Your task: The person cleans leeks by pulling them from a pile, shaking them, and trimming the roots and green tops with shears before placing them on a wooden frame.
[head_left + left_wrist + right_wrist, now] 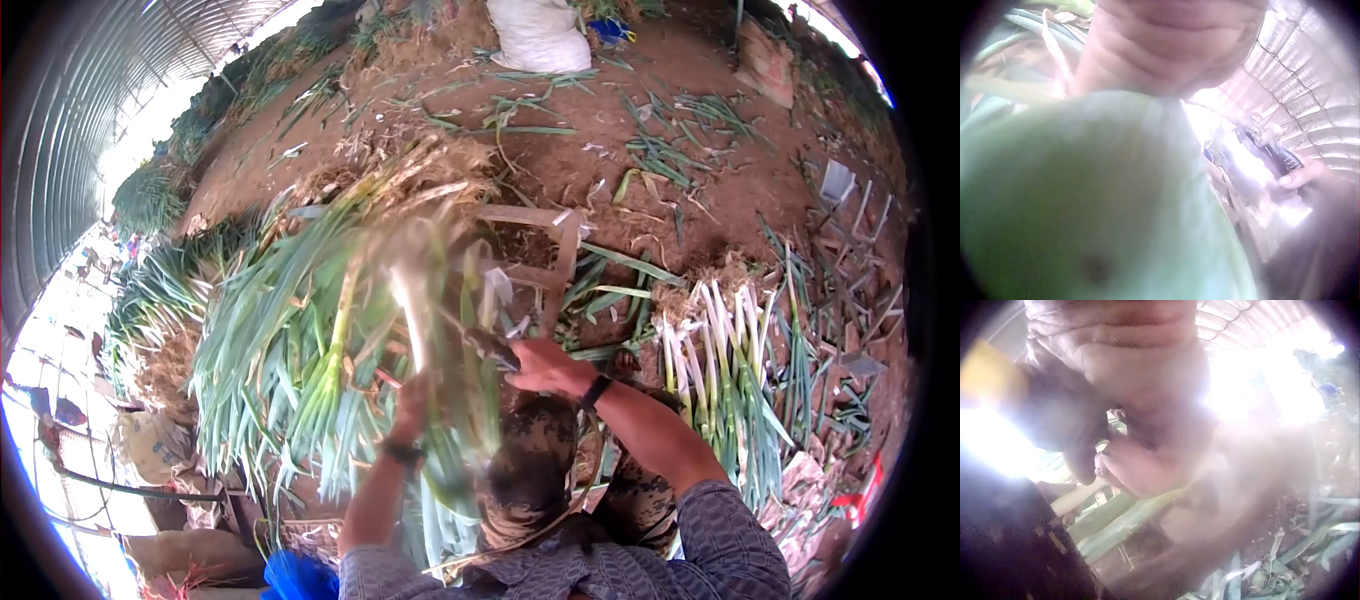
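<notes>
In the head view the left hand grips a long green onion with a white stem, its root end upward and blurred. The right hand, just to the right, is curled round the dark handle of a tool; its far part is blurred. A broad green leaf fills much of the left wrist view below the left hand. There, the right hand also shows with the dark handle. In the right wrist view the right hand has its fingers curled; the tool is unclear.
A large heap of green onions lies at the left. A wooden frame stands ahead of the hands. Trimmed onions lie in a bundle at the right. Loose leaves litter the soil, and a white sack stands farther back.
</notes>
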The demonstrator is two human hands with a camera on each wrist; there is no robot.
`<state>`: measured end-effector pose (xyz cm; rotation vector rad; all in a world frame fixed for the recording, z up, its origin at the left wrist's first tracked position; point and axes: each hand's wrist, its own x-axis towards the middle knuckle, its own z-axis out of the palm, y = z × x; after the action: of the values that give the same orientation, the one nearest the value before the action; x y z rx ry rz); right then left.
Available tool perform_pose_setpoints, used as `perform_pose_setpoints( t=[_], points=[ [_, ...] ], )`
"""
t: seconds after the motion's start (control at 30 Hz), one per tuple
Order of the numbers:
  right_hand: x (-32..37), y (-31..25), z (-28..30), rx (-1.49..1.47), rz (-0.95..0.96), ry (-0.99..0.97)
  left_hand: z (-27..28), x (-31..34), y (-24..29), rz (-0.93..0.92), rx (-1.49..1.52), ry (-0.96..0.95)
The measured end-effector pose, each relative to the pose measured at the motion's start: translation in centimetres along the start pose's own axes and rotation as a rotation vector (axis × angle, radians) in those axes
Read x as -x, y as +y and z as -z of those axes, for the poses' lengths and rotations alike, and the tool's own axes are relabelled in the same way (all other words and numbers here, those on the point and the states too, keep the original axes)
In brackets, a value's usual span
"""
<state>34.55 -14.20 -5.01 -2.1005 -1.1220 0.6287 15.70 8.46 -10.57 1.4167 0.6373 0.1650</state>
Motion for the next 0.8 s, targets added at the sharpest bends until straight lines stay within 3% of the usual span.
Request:
perform_pose_setpoints(
  t=[0.1, 0.2, 0.27, 0.43, 0.5, 0.57, 0.67, 0.8],
  points=[
    [-0.6, 1.2, -0.1, -0.01, -0.108, 0.054, 0.5, 0.2, -0.8, -0.016, -0.013, -0.01],
    [0.3, 0.8, -0.5, 0.122, 0.121, 0.082, 1.7, -0.2, -5.0, 0.093, 0.222, 0.015],
    [0.7, -0.7, 0.6, 0.216, 0.029, -0.019, 2.3, -0.8, -8.3, 0.067, 0.302, 0.003],
    [2.2, -1.2, 0.9, 0.187, -0.038, 0.032, 0.5, 1.2, -4.7, 0.058, 0.12, -0.084],
    [2.2, -2.0, 2.5, 0.057, -0.146, -0.096, 0.4, 1.2, -4.6, 0.062, 0.04, -0.086],
    [2.3, -1.5, 1.9, 0.163, -0.046, -0.049, 1.7, 0.1, -6.6, 0.045, -0.006, -0.121],
    [1.9, -1.4, 2.4, 0.084, -0.186, -0.16, 3.7, -0.9, -10.2, 0.095, 0.108, -0.112],
    [1.0, 0.2, 1.3, 0.126, -0.181, -0.145, 4.0, -1.1, -10.7, 0.123, 0.132, -0.091]
  ],
)
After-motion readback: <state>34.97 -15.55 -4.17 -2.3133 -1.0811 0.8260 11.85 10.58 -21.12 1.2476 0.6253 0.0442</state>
